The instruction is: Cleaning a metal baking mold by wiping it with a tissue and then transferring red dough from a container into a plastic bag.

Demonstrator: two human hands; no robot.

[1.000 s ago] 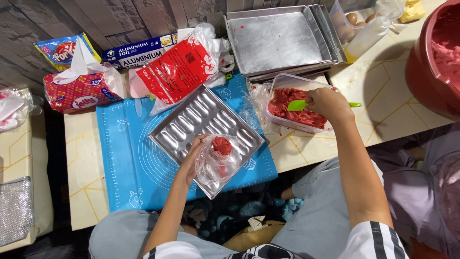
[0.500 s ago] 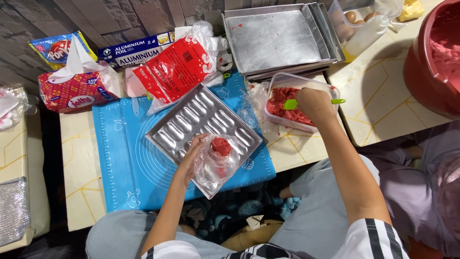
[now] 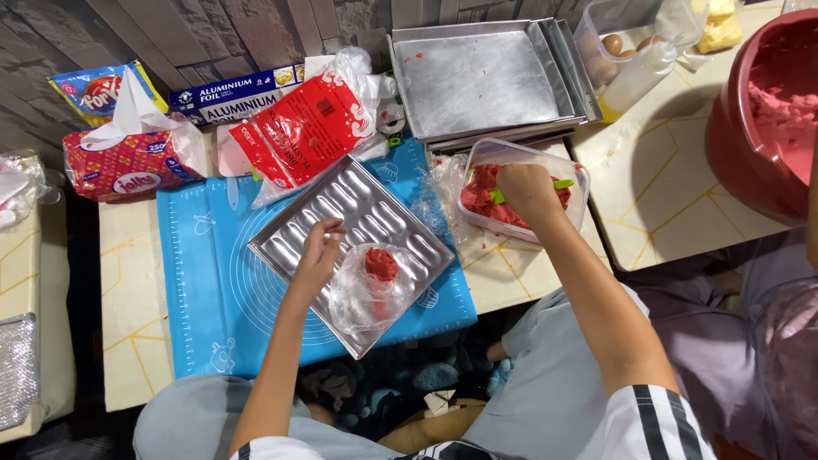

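Since the earlier frame, the right hand (image 3: 526, 191) had dipped deeper into the clear plastic tub (image 3: 494, 154) of red dough (image 3: 479, 192) — its fingers closed around a green-handled tool (image 3: 563, 183). Left hand (image 3: 317, 255) rested on the ridged metal mould tray (image 3: 358, 204), fingers loosely curled, pinching the edge of a clear plastic sheet (image 3: 366, 302) carrying a red dough lump (image 3: 381, 263) — all on the blue mat (image 3: 200, 281) on the tabletop (image 3: 128, 298).

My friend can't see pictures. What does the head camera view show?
A person's left hand holds a clear plastic sheet with a red dough lump over a ridged metal tray on a blue mat. Their right hand scoops red dough from a plastic tub with a green tool.
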